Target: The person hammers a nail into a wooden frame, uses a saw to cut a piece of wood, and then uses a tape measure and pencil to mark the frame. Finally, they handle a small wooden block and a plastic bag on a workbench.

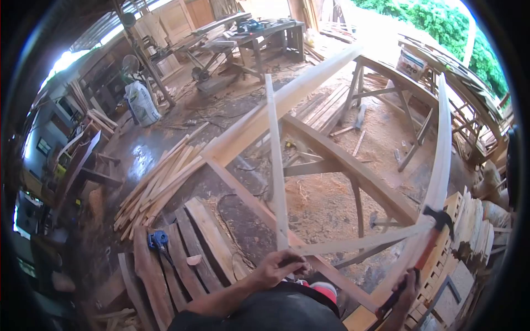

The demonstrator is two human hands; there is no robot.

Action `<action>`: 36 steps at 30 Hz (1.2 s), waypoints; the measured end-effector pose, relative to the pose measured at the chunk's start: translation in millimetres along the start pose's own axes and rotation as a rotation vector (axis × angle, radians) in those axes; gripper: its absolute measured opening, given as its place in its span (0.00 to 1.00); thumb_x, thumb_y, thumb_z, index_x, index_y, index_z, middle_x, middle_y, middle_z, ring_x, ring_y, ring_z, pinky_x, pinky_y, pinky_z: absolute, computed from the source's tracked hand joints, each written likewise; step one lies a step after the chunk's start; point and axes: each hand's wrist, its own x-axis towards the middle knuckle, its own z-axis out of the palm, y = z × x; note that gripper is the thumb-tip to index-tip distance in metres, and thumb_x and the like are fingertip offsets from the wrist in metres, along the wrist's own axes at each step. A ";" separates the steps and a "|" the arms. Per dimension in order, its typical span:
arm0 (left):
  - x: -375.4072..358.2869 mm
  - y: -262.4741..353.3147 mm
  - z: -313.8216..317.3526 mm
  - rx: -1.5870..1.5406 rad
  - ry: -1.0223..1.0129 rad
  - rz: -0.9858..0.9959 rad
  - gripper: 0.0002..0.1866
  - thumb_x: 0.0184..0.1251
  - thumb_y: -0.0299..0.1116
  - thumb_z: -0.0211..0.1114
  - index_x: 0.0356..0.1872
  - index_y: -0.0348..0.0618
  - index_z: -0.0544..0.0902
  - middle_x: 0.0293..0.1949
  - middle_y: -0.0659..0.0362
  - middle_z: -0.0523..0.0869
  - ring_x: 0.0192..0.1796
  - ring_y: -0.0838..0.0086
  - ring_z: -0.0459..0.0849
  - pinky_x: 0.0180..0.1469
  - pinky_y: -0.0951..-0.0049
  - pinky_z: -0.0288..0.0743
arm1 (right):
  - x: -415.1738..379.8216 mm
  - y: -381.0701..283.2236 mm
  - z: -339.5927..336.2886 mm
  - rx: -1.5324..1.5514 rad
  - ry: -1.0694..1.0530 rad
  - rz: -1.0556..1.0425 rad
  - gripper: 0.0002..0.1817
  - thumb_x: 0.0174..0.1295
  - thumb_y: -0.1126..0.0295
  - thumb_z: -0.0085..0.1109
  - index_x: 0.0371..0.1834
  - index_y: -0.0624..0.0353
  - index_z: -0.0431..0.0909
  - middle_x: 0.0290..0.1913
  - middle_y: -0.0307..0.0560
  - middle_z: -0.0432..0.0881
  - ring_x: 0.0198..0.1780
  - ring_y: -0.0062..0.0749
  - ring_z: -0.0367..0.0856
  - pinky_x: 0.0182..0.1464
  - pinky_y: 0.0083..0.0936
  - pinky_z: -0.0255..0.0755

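My right hand is wrapped round the handle of a claw hammer, its dark head pointing up and away from me. In front of my body, my left hand has its fingers pinched together; whatever may be between them is too small to make out. Just beyond those fingers, a thin upright-looking strip and a slanting strip come close together at a lower rail. That rail joins a long, wide board. Another long board runs along the right side, passing behind the hammer.
Trestles stand beneath the boards, over sawdust. At left lie a pile of thin sticks and several rough planks with a blue power tool. A workbench and a white sack are farther back. Stacked wood borders the right.
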 end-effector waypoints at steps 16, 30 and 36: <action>210.4 136.7 -284.4 0.330 0.019 0.299 0.07 0.71 0.21 0.62 0.48 0.36 0.82 0.43 0.58 0.88 0.47 0.75 0.87 0.53 0.76 0.81 | 13.2 40.5 309.1 -0.425 -0.234 -0.069 0.07 0.72 0.68 0.50 0.45 0.59 0.71 0.23 0.36 0.71 0.21 0.18 0.71 0.22 0.17 0.67; 446.6 236.2 -476.4 0.607 -0.157 0.281 0.08 0.72 0.26 0.64 0.47 0.36 0.84 0.40 0.60 0.88 0.44 0.79 0.85 0.49 0.76 0.78 | -15.0 47.1 562.6 -0.505 -0.014 0.059 0.09 0.65 0.78 0.53 0.48 0.63 0.71 0.25 0.35 0.71 0.22 0.16 0.71 0.24 0.18 0.66; 580.2 246.9 -500.6 0.717 -0.434 0.480 0.08 0.70 0.28 0.67 0.45 0.36 0.86 0.40 0.57 0.90 0.44 0.77 0.86 0.48 0.75 0.79 | -27.1 88.5 710.1 -0.322 0.133 0.056 0.05 0.68 0.74 0.55 0.43 0.60 0.71 0.24 0.34 0.71 0.23 0.15 0.69 0.24 0.18 0.64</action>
